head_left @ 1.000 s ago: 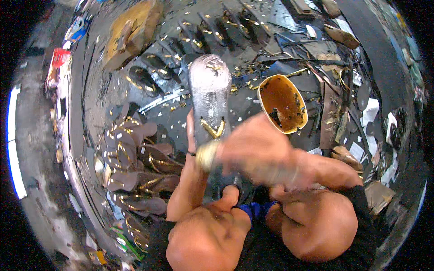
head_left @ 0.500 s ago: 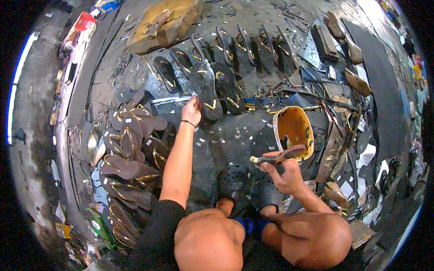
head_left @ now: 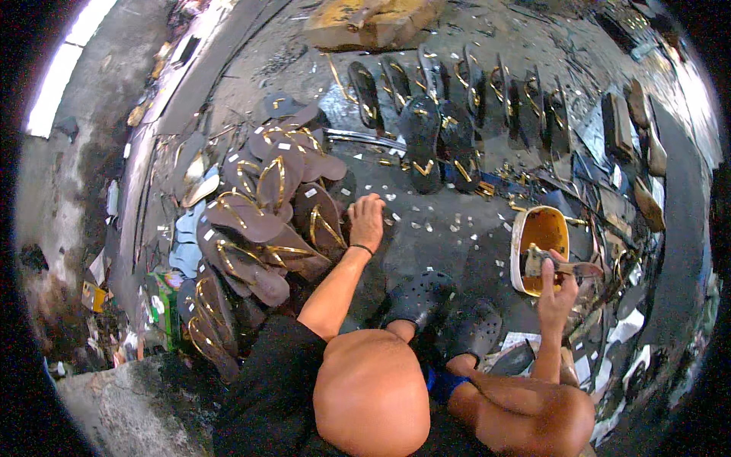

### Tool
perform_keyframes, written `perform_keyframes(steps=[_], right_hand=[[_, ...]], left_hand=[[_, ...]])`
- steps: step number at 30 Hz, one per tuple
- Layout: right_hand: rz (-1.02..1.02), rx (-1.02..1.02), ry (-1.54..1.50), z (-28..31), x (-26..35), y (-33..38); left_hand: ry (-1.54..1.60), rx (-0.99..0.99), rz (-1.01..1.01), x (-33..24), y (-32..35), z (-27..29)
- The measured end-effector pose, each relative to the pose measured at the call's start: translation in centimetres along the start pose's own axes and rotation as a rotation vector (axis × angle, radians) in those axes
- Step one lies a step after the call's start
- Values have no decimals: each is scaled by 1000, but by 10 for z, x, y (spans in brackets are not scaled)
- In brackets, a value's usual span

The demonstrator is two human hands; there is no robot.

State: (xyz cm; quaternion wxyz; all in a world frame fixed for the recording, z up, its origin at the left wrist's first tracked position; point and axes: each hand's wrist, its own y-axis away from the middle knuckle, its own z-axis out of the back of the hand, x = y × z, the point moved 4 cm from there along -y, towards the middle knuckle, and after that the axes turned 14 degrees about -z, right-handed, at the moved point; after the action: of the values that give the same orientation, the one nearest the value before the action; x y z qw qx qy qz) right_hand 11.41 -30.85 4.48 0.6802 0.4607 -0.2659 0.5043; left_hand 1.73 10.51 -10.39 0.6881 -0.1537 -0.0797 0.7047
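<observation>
My left hand (head_left: 367, 222) is low over the floor, fingers loosely bent and apart, with nothing visible in it. Just left of it lies a heap of brown flip-flops (head_left: 280, 183) with gold-trimmed straps. My right hand (head_left: 557, 291) grips a brush (head_left: 579, 269) by its flat wooden handle. The brush's pale, worn head is over the opening of a yellowish tub (head_left: 518, 255) whose inside is coated amber-brown. Beyond my hands, two dark soles with gold strap pieces, the left sole (head_left: 420, 141) and the right sole (head_left: 458, 145), lie side by side.
Several dark flip-flops (head_left: 470, 76) stand or lean in a row at the back. Behind them is a thick wooden block (head_left: 365, 27). Scraps and wooden shoe lasts (head_left: 649, 204) litter the right side. My dark clogs (head_left: 417, 298) are between my hands.
My left hand has let go of the dark sole and come back toward me, beside the heap. My right hand has brought the brush over the tub. The whole view has shifted.
</observation>
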Motion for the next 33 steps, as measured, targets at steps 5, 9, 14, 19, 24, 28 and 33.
perform_keyframes(steps=[5,9,14,19,24,28,33], right_hand=[[136,-165,119,22,-20,-27],[117,-466,419,54,-25,-35],[382,-336,420,27,6,-47],[-203,-13,880,67,4,3],[1,-42,884,75,-28,20],[62,-127,544,72,-37,27],[-207,452,576,63,-37,29]], left_hand=[[122,-9,-119,-40,-5,48],[104,-271,268,-14,-81,149],[-123,47,378,108,-41,188],[669,62,544,-20,-66,220],[805,630,124,-128,-47,108],[769,519,-96,-146,-8,18],[644,506,-335,-159,-44,-25]])
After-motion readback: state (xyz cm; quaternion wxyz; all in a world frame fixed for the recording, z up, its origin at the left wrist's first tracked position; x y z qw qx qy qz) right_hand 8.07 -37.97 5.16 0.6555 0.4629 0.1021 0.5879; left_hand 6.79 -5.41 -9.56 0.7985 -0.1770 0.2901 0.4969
